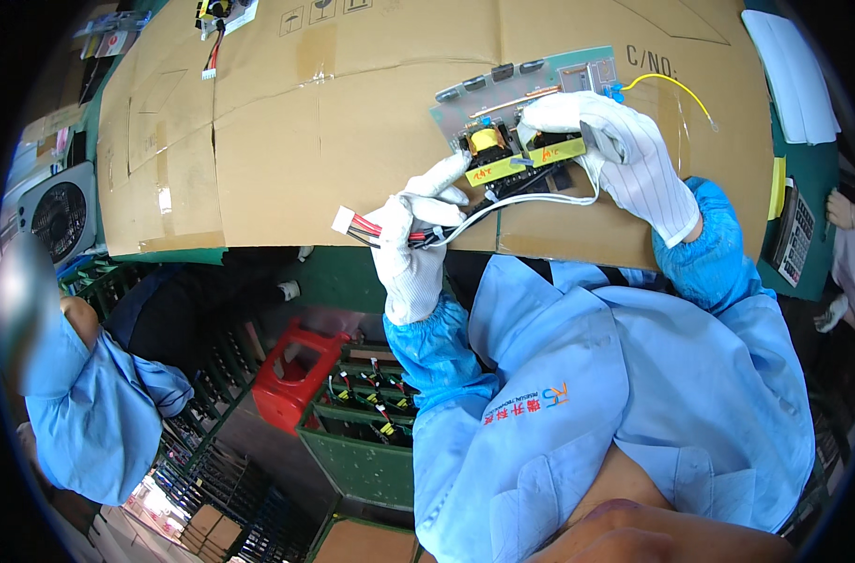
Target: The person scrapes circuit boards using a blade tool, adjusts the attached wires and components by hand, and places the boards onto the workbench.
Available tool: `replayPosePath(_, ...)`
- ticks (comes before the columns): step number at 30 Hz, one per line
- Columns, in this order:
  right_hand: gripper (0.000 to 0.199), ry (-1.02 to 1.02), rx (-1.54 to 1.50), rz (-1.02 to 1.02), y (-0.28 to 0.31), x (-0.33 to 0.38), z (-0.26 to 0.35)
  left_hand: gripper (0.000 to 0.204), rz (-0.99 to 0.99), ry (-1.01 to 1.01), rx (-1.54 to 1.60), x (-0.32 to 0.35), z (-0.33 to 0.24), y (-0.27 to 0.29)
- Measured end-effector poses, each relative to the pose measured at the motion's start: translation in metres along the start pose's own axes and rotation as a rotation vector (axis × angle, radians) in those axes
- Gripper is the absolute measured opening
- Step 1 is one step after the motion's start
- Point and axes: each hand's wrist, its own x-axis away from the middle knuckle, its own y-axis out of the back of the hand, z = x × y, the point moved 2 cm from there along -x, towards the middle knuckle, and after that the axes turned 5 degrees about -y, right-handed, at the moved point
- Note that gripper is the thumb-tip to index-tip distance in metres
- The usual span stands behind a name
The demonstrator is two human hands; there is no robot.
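Circuit board (531, 113), light, stiff, fragile, gripped at its edge by right hand (625, 155); left hand's (411, 239) fingers pinch its limp wires (390, 232).

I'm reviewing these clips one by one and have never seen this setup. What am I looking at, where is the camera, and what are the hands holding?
There is no machine: a person in a blue coat and white gloves, filmed by a fisheye camera on their head looking down. The left hand grips a bundle of wires ending in a white connector. The right hand steadies a green circuit board with yellow parts. It lies on flattened cardboard covering the bench. A calculator sits at the right; another person's blue sleeve shows lower left.
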Motion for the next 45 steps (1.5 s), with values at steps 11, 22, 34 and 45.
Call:
replayPosePath(11, 0.039, -0.578, -0.681, -0.148, 0.022, -0.010, -0.005, 0.053, -0.186, 0.052, 0.047, -0.019, -0.002, 0.001)
replayPosePath(22, 0.038, -0.744, -0.423, -0.422, 0.057, -0.003, -0.031, 0.085, -0.285, 0.248, -0.169, 0.006, -0.032, 0.025)
replayPosePath(34, 0.041, -0.741, -0.832, -0.611, 0.068, 0.009, -0.050, 0.064, -0.462, -0.674, -1.810, 0.000, -0.067, -0.044)
replayPosePath(45, 0.044, -0.819, -0.706, -0.615, 0.071, 0.010, -0.056, 0.079, 0.445, -0.421, -1.852, -0.049, -0.024, -0.070)
